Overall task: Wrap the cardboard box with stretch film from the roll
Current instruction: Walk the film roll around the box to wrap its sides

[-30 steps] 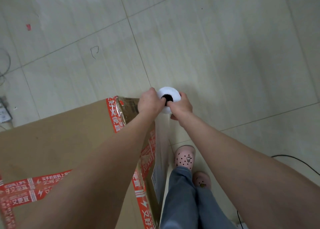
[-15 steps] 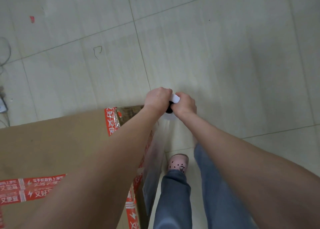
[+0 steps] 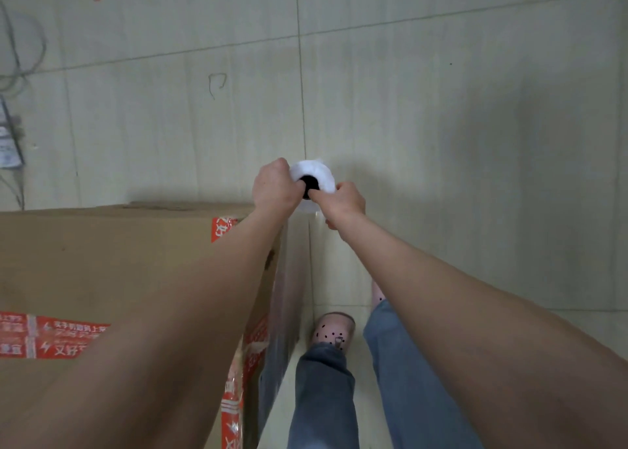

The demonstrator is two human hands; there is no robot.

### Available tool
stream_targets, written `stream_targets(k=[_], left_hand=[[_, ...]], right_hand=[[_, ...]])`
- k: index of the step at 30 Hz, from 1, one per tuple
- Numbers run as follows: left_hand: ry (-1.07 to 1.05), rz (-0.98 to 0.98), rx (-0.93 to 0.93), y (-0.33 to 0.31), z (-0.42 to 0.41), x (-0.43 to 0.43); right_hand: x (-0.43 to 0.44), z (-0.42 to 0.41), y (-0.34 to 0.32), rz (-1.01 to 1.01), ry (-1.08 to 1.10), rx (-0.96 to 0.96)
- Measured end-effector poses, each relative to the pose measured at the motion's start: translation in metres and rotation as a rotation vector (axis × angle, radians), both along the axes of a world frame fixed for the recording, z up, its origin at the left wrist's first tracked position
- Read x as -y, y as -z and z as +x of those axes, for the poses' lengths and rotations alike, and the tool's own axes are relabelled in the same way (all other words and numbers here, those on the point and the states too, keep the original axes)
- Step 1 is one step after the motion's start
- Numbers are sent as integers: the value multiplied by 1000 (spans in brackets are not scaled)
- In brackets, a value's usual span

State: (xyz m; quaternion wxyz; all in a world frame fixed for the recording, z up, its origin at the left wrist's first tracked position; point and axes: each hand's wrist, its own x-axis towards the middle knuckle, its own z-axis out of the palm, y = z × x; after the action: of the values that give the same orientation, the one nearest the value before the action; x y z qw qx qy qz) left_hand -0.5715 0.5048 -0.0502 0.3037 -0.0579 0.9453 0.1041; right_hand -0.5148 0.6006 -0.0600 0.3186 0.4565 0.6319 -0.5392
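Roll (image 3: 319, 173): the white end face and dark core show again. Half a second back both hands had closed over them.

Left hand (image 3: 275, 187) now grips the roll's left rim. Right hand (image 3: 345, 200) grips its lower right, fingers hooked at the core.

Cardboard box (image 3: 119, 261): far edge was slanted, now runs level across the view.

Feet were side by side, now staggered. One pink shoe (image 3: 334, 331) trails. The second shoe (image 3: 377, 294) is ahead, mostly hidden by the right forearm.

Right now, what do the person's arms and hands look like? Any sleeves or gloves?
The left forearm and right forearm are bare, no sleeves in view. The left hand and right hand wear no gloves; no watch or bracelet shows.
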Motion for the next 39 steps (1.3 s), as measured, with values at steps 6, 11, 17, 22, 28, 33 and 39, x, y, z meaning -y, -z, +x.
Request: stream_targets(k=[6,11,17,22,28,33,39], left_hand=[[-28,-63,57,3,-8,14],[24,-89,80,0,-19,19],[226,-154,47,-11,-25,21],[292,-16,231,-1,-36,18],[336,-25,254,-2,-51,13],[136,38,193,-4,-65,35],[-115,30,163,-4,-76,69]], right_hand=[[17,-23,3,-45,-24,-6],[18,-35,3,-5,-99,-16],[23,-37,1,-106,62,81],[26,-38,7,-138,61,158],[24,-55,5,68,-112,118],[31,-85,-9,139,-346,11],[58,-112,-15,260,-568,-139]])
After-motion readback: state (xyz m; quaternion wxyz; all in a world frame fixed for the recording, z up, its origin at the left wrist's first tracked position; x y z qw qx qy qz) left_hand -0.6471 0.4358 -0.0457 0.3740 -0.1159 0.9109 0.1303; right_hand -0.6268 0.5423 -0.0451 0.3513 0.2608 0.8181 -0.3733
